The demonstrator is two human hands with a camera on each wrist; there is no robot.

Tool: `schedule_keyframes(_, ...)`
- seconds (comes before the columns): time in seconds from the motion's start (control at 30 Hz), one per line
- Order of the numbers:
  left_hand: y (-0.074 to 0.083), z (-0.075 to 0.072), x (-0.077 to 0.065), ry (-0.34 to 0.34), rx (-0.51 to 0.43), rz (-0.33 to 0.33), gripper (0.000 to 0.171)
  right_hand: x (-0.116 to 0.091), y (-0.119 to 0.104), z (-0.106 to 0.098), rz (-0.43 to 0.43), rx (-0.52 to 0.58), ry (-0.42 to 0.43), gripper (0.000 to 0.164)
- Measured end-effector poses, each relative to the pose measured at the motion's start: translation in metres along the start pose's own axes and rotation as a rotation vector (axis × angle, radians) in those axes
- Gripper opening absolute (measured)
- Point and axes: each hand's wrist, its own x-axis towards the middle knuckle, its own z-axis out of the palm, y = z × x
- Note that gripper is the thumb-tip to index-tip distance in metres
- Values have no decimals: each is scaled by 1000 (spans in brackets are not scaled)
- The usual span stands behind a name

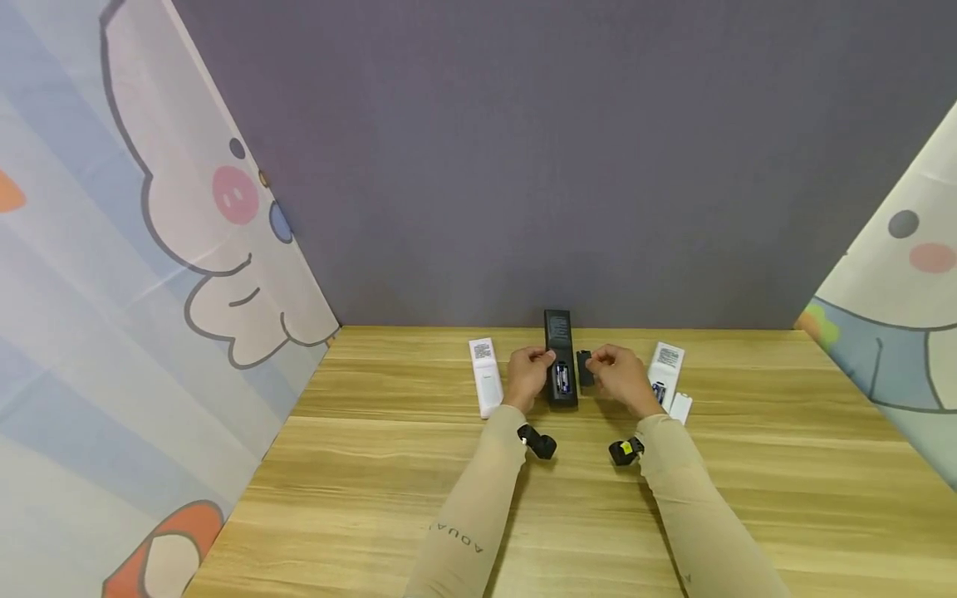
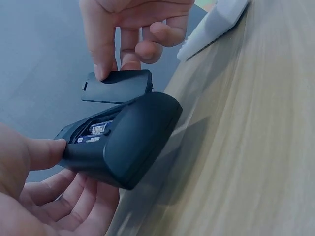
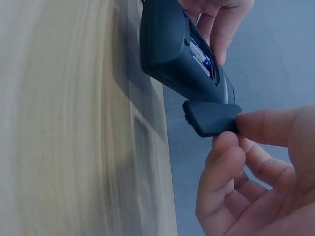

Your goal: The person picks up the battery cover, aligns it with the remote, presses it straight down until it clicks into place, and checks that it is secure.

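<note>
My left hand (image 1: pixel 527 375) grips a black remote control (image 1: pixel 560 336) by its side, thumb on the edge and fingers beneath. The remote's back faces up, and two batteries (image 2: pixel 98 129) lie in its uncovered compartment. Just right of it, my right hand (image 1: pixel 622 378) pinches a black battery cover (image 3: pixel 211 118) between thumb and fingers. In both wrist views the cover is beside the remote's open compartment, off the slot. The remote (image 2: pixel 140 140) casts a shadow on the table below it.
On the wooden table (image 1: pixel 359 473), a white remote (image 1: pixel 488 384) lies left of my left hand. Another white remote (image 1: pixel 668 361), its batteries showing, lies right of my right hand, with a white battery cover (image 1: pixel 680 409) beside it. A grey panel (image 1: pixel 561 166) stands behind the table.
</note>
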Motion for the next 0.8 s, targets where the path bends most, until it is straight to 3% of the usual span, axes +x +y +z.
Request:
schedule_keyframes(0.37, 0, 1, -1, -23, -13, -5, 26, 2, 3, -2, 11, 247, -58, 23)
schedule_keyframes(0.8, 2, 0, -4, -38, -28, -23, 29, -1, 3, -2, -10, 293, -75, 22)
